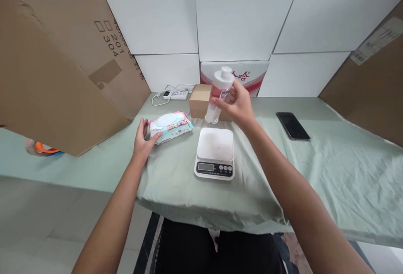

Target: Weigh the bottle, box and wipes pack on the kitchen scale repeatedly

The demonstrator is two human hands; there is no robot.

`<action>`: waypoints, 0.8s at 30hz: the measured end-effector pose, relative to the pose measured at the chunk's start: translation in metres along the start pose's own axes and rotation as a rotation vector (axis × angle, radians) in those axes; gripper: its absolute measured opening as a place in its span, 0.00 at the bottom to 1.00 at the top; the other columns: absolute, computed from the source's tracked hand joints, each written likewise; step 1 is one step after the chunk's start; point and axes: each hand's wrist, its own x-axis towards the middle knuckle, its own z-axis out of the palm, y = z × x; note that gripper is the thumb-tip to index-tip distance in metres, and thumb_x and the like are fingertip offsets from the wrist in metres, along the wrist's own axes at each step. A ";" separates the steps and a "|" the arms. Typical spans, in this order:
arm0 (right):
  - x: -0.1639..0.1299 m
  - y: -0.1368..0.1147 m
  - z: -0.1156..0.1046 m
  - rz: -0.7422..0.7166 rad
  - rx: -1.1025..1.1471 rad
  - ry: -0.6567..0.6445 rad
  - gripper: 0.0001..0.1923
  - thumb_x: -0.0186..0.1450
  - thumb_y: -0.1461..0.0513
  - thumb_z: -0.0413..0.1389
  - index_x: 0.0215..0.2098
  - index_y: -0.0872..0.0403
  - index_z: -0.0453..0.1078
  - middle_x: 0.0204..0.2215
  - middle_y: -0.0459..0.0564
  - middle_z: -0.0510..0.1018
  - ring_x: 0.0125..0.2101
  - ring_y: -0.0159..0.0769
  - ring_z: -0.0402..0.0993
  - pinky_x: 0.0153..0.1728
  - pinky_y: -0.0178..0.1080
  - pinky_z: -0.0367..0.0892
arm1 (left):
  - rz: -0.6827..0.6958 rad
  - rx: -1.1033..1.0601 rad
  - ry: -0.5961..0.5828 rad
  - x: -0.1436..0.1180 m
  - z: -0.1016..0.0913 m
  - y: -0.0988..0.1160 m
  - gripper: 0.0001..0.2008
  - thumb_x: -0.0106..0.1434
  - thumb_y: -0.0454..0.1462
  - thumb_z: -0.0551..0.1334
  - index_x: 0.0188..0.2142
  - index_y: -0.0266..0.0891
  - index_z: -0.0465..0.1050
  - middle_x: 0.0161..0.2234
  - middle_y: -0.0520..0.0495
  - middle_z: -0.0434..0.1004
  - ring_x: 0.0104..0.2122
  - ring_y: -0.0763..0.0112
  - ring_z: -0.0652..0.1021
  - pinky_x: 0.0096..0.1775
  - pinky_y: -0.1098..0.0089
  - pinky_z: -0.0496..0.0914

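My right hand [236, 102] is closed around a clear bottle [217, 93] with a white cap and a pink band. It is held up, slightly tilted, in front of a small brown cardboard box [199, 100]. Below the bottle lies a white kitchen scale [215, 144] with a dark button panel and a small display. At the left, my left hand [144, 139] rests against the near left end of a pack of wet wipes [170, 126], thumb along its front and fingers behind the end. The wipes pack lies on the cloth, its white lid upward.
A black phone [292, 126] lies to the right. Behind the wipes are a white power strip [175, 95] and its cable. White panels [239, 26] wall off the back, with large cardboard sheets [63, 64] at the left and right. An orange tape roll [45, 148] sits far left.
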 end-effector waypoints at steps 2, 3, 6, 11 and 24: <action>0.010 0.003 -0.006 -0.015 -0.103 0.061 0.24 0.61 0.51 0.68 0.52 0.48 0.70 0.37 0.48 0.79 0.35 0.40 0.75 0.34 0.44 0.74 | -0.001 -0.007 0.003 -0.001 0.000 0.001 0.59 0.52 0.53 0.79 0.77 0.46 0.54 0.77 0.34 0.55 0.76 0.46 0.59 0.75 0.50 0.55; 0.011 0.006 -0.010 -0.011 -0.154 0.090 0.24 0.60 0.53 0.68 0.52 0.48 0.70 0.36 0.48 0.79 0.35 0.40 0.75 0.35 0.44 0.74 | -0.008 -0.008 0.002 -0.001 0.000 0.002 0.60 0.52 0.52 0.80 0.77 0.46 0.54 0.77 0.34 0.55 0.76 0.45 0.59 0.75 0.50 0.55; 0.006 0.024 -0.033 0.034 -0.299 0.196 0.23 0.57 0.54 0.67 0.48 0.49 0.71 0.33 0.46 0.78 0.33 0.40 0.74 0.37 0.46 0.74 | -0.030 -0.001 -0.010 -0.002 0.001 0.005 0.60 0.51 0.51 0.80 0.76 0.44 0.54 0.77 0.34 0.55 0.76 0.44 0.58 0.75 0.50 0.55; -0.011 0.067 -0.081 0.174 -0.557 0.429 0.21 0.54 0.54 0.66 0.43 0.49 0.69 0.32 0.47 0.78 0.29 0.38 0.70 0.38 0.48 0.72 | -0.006 0.022 -0.005 -0.002 0.001 0.004 0.55 0.55 0.49 0.78 0.76 0.43 0.56 0.76 0.34 0.58 0.76 0.47 0.60 0.75 0.51 0.55; -0.022 0.128 -0.105 0.331 -0.638 0.524 0.20 0.52 0.52 0.63 0.38 0.47 0.62 0.33 0.48 0.76 0.36 0.45 0.73 0.46 0.53 0.70 | -0.043 0.043 -0.030 -0.001 0.000 0.004 0.55 0.55 0.47 0.77 0.76 0.43 0.55 0.76 0.36 0.56 0.76 0.48 0.59 0.75 0.53 0.54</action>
